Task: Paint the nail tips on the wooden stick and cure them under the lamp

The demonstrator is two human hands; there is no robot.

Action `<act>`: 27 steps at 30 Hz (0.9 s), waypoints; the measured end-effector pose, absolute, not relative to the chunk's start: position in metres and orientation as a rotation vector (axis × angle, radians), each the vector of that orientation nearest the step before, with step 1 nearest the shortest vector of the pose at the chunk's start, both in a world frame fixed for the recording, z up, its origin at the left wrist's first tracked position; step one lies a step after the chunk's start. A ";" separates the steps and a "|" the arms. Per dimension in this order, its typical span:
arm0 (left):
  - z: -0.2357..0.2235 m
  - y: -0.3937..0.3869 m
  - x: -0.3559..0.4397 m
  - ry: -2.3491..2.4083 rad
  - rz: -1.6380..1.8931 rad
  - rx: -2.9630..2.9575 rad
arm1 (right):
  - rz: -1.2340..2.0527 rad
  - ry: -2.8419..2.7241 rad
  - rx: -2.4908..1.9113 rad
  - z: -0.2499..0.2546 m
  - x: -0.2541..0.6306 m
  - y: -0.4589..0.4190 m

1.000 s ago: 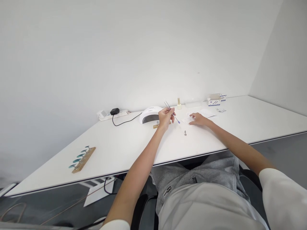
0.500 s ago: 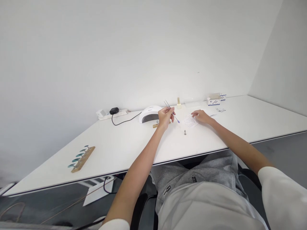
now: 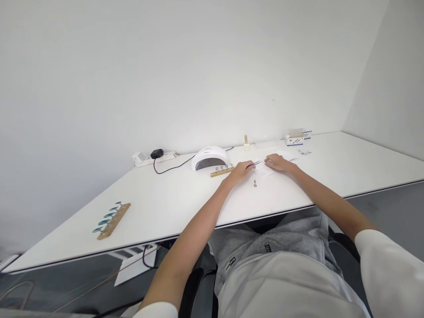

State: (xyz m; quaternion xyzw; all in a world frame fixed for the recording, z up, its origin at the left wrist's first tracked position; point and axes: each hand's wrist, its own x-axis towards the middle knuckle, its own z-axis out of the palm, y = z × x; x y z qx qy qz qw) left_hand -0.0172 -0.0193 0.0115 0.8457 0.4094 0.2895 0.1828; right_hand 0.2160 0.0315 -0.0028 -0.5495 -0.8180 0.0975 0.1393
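We look down at our two bare hands above a white table [image 3: 185,198], close to each other but apart. Our left hand [image 3: 243,171] is closed on slim tweezers [image 3: 253,164], their tips pointing right, over the left side of a white printed sheet [image 3: 264,171]. Our right hand [image 3: 277,162] is at the far right part of that sheet, fingers bent; we cannot tell whether they pinch anything. On the near side of the sheet is a small metal piece [image 3: 255,183]. Left of our left hand, a wooden display strip [image 3: 217,174] with small upright holders lies just in front of a white arched lamp [image 3: 211,153]. Beyond our hands, a pale bottle [image 3: 247,145] stands near the wall; farther right is an open white-and-blue box [image 3: 294,140]. At the far left, a black power adapter [image 3: 157,153] sits on a power strip [image 3: 169,156]. At the near left, a wooden stand [image 3: 115,223] carries teal nail tips [image 3: 103,222].
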 end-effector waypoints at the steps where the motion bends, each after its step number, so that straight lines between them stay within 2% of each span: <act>1: 0.011 -0.020 -0.016 1.129 0.770 2.394 | 0.309 -2.353 -1.580 -0.003 0.217 0.032; 5: 0.010 -0.018 -0.018 1.152 0.683 2.445 | 0.378 -2.352 -1.557 -0.004 0.221 0.031; 14: 0.011 -0.015 -0.026 1.614 0.469 2.551 | 0.302 -2.459 -1.628 -0.004 0.217 0.030; 21: 0.015 -0.020 -0.021 1.550 0.571 2.551 | 0.172 -2.447 -1.673 -0.005 0.210 0.029; 27: 0.015 -0.019 -0.022 1.506 0.577 2.504 | 0.246 -2.531 -1.712 -0.001 0.216 0.028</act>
